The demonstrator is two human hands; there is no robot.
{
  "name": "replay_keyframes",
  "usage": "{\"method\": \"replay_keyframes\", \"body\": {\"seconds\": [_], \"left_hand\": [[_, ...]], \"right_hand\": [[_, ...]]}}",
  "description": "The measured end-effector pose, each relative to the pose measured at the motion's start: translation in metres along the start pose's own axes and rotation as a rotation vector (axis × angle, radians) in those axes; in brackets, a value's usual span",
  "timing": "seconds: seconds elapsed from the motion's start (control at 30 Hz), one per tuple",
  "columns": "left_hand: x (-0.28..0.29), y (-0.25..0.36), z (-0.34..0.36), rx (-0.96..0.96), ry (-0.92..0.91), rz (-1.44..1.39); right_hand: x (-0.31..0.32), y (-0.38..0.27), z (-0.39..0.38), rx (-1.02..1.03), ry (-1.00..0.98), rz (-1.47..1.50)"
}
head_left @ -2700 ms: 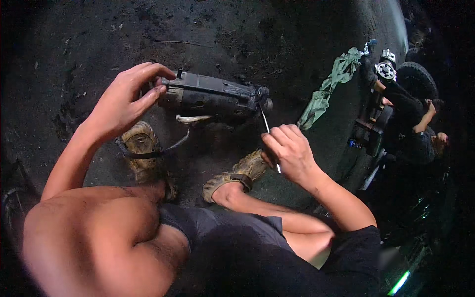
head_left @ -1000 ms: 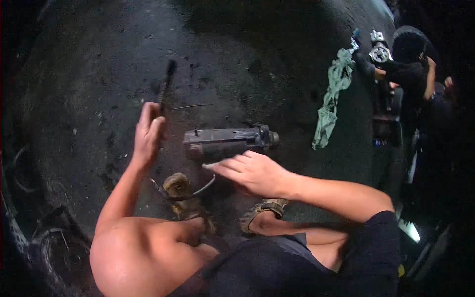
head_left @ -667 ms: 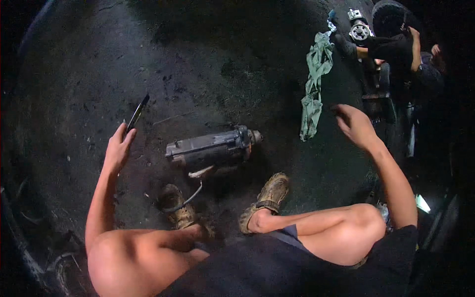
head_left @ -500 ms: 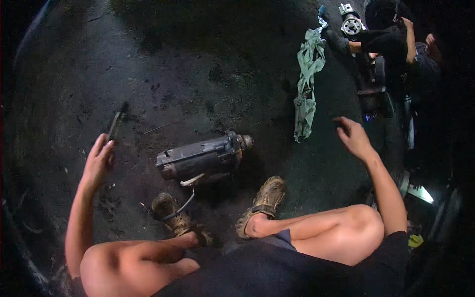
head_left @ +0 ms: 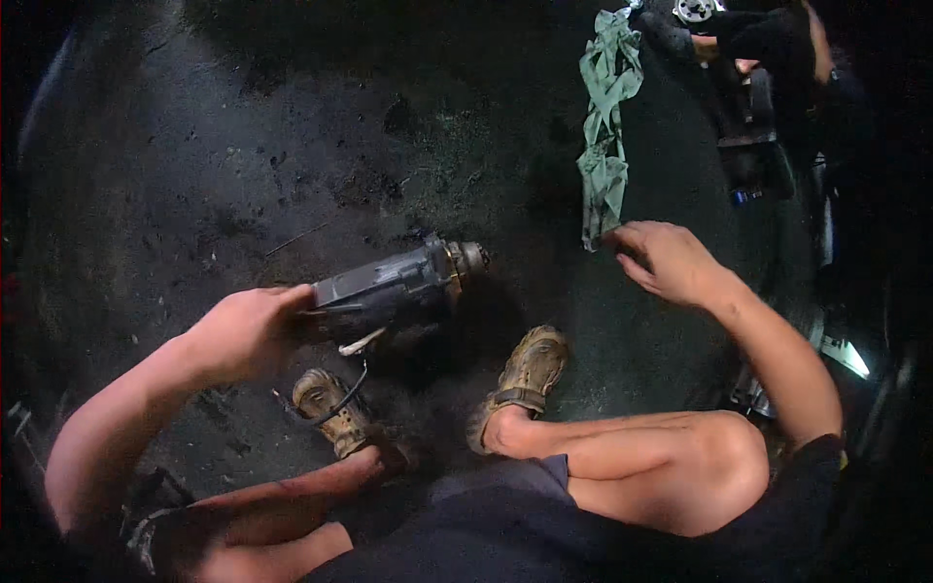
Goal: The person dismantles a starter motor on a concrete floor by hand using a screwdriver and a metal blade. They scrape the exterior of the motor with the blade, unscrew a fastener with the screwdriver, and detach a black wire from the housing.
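Observation:
A dark, cylindrical starter motor with a metal gear nose at its right end lies tilted before my feet. My left hand is closed around its left end; most of the fingers are hidden behind it. A pale lead and a dark cable hang below the motor, over my left shoe. My right hand hovers to the right, fingers loosely bent and thumb apart, with nothing visible in it. Its fingertips are close to the lower end of a crumpled green cloth; whether they touch cannot be seen.
My brown clogs stand on the dark, stained floor. A thin rod lies beyond the motor. At the upper right another person's leg shows, near a pulley-like metal part. A bright lit piece sits at far right.
My left hand has come right and taken hold of the motor's left end, which is raised slightly. The dark slim tool it held is out of sight. My right hand has moved left toward the cloth.

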State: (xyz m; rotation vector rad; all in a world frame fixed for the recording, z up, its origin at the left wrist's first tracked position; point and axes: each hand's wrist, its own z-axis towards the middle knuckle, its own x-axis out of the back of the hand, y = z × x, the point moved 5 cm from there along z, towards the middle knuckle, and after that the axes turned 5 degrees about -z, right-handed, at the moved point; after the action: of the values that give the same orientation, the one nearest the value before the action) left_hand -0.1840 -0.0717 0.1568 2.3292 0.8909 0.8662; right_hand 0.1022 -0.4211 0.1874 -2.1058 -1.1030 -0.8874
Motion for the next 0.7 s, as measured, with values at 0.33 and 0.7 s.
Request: {"method": "replay_keyframes", "body": {"seconds": [0.33,0.7], "left_hand": [[-0.066,0.006,0.047,-0.165,0.085,0.22],[-0.029,0.0,0.059,-0.126,0.367,0.376]], "right_hand": [[-0.058,-0.016,0.028,0.154,-0.166,-0.008],[-0.052,-0.005,0.034,0.075,-0.046,-0.088]]}}
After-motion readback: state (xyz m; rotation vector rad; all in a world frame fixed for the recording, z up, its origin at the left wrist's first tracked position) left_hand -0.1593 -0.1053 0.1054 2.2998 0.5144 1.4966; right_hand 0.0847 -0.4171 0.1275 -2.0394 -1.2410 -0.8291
